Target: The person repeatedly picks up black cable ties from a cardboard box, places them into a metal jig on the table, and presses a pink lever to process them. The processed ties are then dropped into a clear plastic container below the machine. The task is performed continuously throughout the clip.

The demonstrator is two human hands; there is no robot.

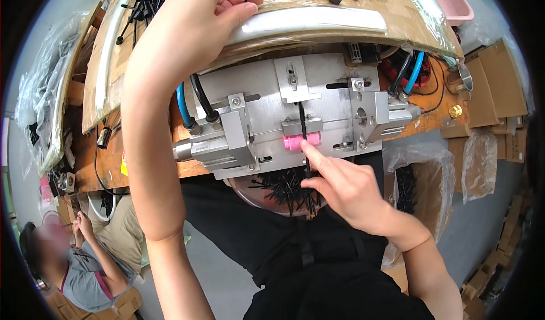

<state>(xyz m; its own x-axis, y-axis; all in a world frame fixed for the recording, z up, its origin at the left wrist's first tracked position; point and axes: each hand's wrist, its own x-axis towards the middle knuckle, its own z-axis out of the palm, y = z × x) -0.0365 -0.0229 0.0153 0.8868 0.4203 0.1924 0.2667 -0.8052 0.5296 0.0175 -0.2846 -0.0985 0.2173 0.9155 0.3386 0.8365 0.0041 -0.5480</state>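
Note:
A thin black rod (302,118) lies front to back across the middle of a metal fixture (329,107), passing over a pink block (293,142). My right hand (352,192) is at its near end, index finger pressed on the rod beside the pink block and thumb just below. The other right fingers are tucked under. My left hand (198,25) is at the far left on the cardboard-covered shelf, beside a white strip (312,19). Its fingers are curled toward the thumb; what they hold, if anything, is hidden. A pile of black rods (149,2) lies beside that hand.
Metal cylinder blocks (224,138) (377,116) flank the fixture, with blue hoses (184,107) attached. Under its near edge a clear bowl (250,192) holds many black rods. A person (91,263) sits at lower left. Cardboard boxes (494,87) stand at right.

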